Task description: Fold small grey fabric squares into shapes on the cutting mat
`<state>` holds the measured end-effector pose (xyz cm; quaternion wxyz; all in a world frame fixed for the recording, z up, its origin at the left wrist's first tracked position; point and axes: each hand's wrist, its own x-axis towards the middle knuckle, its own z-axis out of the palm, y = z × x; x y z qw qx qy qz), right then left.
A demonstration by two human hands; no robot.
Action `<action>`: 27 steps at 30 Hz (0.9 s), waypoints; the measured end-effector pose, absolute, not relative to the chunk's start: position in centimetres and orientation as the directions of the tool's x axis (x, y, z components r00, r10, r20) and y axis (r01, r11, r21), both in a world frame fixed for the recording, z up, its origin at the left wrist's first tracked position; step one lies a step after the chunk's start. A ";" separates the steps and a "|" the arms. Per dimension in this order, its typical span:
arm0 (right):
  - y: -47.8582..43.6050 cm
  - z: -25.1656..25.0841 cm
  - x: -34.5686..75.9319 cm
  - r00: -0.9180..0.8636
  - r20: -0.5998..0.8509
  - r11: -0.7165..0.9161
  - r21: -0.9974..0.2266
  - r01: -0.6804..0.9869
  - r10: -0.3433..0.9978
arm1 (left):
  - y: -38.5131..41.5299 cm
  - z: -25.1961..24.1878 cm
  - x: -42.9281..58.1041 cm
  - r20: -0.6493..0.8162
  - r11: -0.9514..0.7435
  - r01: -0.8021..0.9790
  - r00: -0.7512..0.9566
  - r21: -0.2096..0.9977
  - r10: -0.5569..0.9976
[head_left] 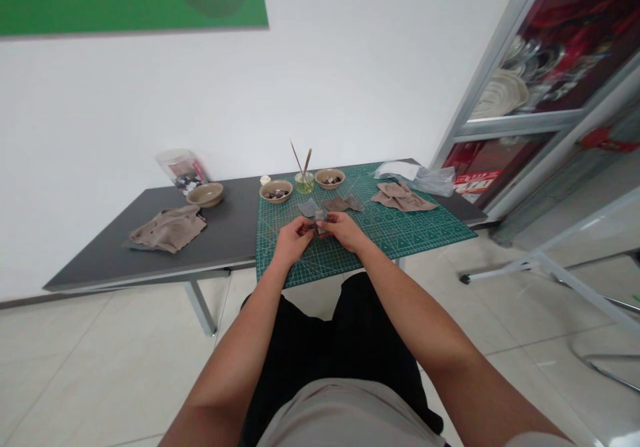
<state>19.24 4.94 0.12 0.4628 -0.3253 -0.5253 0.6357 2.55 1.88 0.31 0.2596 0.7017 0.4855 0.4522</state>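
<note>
Over the near part of the green cutting mat (280, 260), my two hands meet. My right hand (346, 231) pinches a small, flat grey piece (321, 217) with a reddish lower edge. Closed beside it, my left hand (294, 240) has thumb and fingers together on a small dark piece, too small to name. Just beyond the fingers lie a grey square sheet (309, 208), a brown sheet (336, 205) and another grey sheet (355, 202). Two tan bowls hold small dark and pale pieces: a left bowl (276, 192) and a right bowl (330, 179).
A glass jar (305, 183) with thin sticks stands between the bowls, near a small white cap (265, 180). Brown cloths lie left (167, 229) and right (403, 197). A third bowl (205, 195), a clear tub (181, 169) and a plastic bag (420, 177) sit farther out.
</note>
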 end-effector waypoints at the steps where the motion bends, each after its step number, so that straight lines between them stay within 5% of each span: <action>1: 4.9 0.2 19.2 -0.349 0.071 -0.019 -0.969 -0.246 0.934 | 1.8 0.3 2.6 0.384 -0.399 0.454 0.130 0.797 0.914; 19: 4.9 0.0 19.4 -0.367 0.081 -0.021 -0.964 -0.265 0.927 | 1.7 0.3 2.6 0.366 -0.371 0.421 0.096 0.828 0.926; 27: 5.1 -0.3 18.9 -0.186 0.098 0.035 -0.948 -0.316 0.978 | 2.1 0.6 2.4 0.386 -0.380 0.376 0.063 0.845 0.920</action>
